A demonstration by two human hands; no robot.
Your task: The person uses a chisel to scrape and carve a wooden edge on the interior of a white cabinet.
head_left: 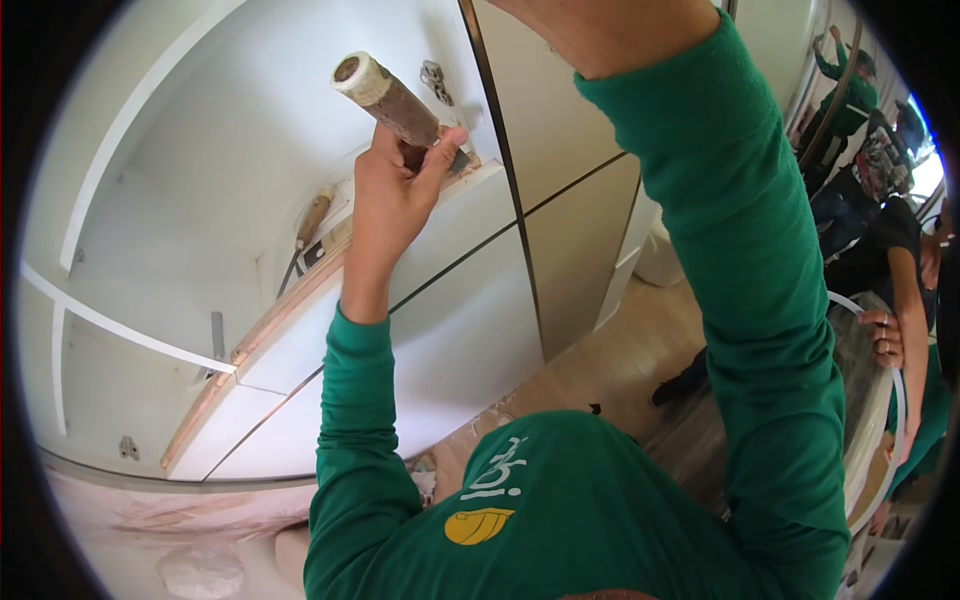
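My left hand (pixel 385 200) is closed around a chisel (pixel 402 112) with a worn brown handle and a pale cap on its butt end. The chisel tilts, its dark blade meeting the front edge (pixel 487 172) of a white cabinet next to a dark vertical strip. Bare, rough wood shows along that edge. My right forearm (pixel 625 35) reaches up past the top of the picture, so the right hand is out of sight. Inside the cabinet lies a second tool (pixel 316 214) with a wooden handle and a thin dark shaft.
Metal hinge parts (pixel 435 83) are fixed to the cabinet wall, another (pixel 129 447) lower left. White drawer fronts (pixel 460 340) run below the edge. At right, another person's hand (pixel 884 338) touches a white curved strip (pixel 898 420); more people stand behind.
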